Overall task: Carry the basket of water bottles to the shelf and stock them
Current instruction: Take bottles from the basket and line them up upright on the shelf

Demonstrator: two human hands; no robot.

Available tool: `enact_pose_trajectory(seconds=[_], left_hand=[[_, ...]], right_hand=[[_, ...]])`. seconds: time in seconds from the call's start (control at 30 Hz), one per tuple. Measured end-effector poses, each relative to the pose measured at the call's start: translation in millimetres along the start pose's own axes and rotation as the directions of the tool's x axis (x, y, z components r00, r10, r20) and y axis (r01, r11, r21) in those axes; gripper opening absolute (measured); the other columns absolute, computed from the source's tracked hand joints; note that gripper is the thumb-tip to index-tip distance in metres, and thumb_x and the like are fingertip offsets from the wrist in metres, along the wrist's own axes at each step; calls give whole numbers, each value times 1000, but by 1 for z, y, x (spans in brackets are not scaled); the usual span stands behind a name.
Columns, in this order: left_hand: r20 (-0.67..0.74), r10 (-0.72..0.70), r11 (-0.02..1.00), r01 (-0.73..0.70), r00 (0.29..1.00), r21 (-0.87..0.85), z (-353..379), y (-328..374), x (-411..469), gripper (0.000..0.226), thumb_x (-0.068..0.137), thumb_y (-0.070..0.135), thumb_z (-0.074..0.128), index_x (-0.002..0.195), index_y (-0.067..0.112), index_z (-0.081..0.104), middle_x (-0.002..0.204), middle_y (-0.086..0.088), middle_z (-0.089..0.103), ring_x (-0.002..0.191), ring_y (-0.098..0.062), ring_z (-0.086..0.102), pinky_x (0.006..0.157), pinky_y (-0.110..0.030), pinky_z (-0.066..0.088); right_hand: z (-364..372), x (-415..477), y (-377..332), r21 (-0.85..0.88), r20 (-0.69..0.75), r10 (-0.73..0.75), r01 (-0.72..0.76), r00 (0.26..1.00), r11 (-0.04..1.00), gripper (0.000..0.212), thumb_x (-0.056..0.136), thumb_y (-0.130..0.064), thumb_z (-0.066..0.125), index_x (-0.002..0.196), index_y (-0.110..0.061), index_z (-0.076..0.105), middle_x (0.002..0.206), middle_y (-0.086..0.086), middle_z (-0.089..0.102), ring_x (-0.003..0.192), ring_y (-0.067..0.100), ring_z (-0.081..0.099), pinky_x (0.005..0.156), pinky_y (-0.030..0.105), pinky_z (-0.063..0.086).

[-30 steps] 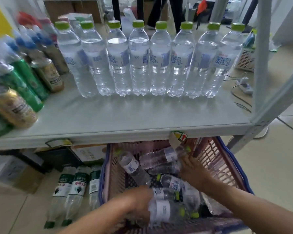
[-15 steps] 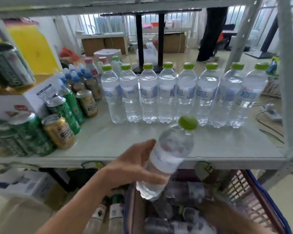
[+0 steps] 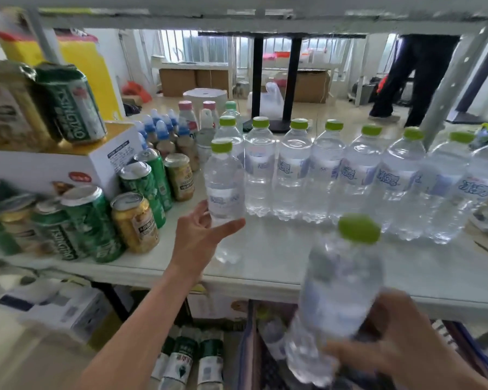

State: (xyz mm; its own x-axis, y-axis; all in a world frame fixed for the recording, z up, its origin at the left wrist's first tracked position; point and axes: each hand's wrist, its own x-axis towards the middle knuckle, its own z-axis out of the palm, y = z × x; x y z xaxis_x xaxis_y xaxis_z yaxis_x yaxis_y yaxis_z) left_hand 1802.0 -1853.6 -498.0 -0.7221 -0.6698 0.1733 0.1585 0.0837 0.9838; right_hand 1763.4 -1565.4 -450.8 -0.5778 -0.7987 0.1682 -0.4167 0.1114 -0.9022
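Left hand (image 3: 202,237): I see it wrapped around the lower half of an upright water bottle (image 3: 224,190), centre left of the frame, thumb in front and fingers behind.
Bottle base: just above or on the shelf (image 3: 279,257); I cannot tell which.
Right hand (image 3: 397,344): I see it clasping a second bottle (image 3: 333,302) near its base, lower right, tilted, green cap up, in front of the shelf edge.
Blur: the second bottle's label is smeared.
Row of bottles (image 3: 358,175): upright across the shelf, behind both held ones.
Basket (image 3: 248,347): under the shelf, cut off by the bottom edge; I make out one bottle inside.
Cans (image 3: 135,220): on the shelf, left.
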Motion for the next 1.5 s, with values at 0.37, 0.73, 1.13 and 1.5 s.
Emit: enact_pose_trajectory(seconds=[0.37, 0.73, 1.13, 1.5], left_hand=[[98, 103, 995, -104, 990, 3, -4, -17, 22, 60, 78, 6, 89, 128, 33, 67, 128, 10, 76, 125, -8, 68, 106, -33, 53], [155, 79, 970, -111, 985, 214, -11, -37, 37, 54, 82, 40, 86, 130, 32, 61, 129, 14, 71, 124, -2, 65, 111, -35, 51], [110, 56, 949, -87, 992, 303, -15, -42, 55, 77, 71, 67, 83, 130, 23, 61, 132, -2, 68, 125, -18, 66, 111, -49, 51], [-126, 124, 749, -10, 984, 663, -7, -39, 6, 101, 63, 81, 78, 131, 11, 51, 127, -14, 55, 111, -25, 57, 97, -39, 50]], right_hand=[[28, 144, 17, -146, -375, 56, -119, 925, 982, 46, 65, -44, 91, 107, -32, 77, 89, -22, 78, 82, -8, 73, 73, 15, 55], [48, 178, 48, -234, -433, -6, -106, 901, 966, 62, 68, -42, 91, 124, -22, 70, 113, -13, 76, 98, -2, 69, 89, 20, 57], [55, 193, 66, -272, -439, -69, -59, 896, 960, 60, 74, -44, 86, 122, -16, 66, 114, -7, 75, 103, 10, 70, 91, 30, 57], [32, 143, 54, -488, -344, 77, -248, 936, 837, 76, 78, -54, 80, 130, -4, 56, 119, 9, 68, 111, 20, 65, 89, 24, 49]])
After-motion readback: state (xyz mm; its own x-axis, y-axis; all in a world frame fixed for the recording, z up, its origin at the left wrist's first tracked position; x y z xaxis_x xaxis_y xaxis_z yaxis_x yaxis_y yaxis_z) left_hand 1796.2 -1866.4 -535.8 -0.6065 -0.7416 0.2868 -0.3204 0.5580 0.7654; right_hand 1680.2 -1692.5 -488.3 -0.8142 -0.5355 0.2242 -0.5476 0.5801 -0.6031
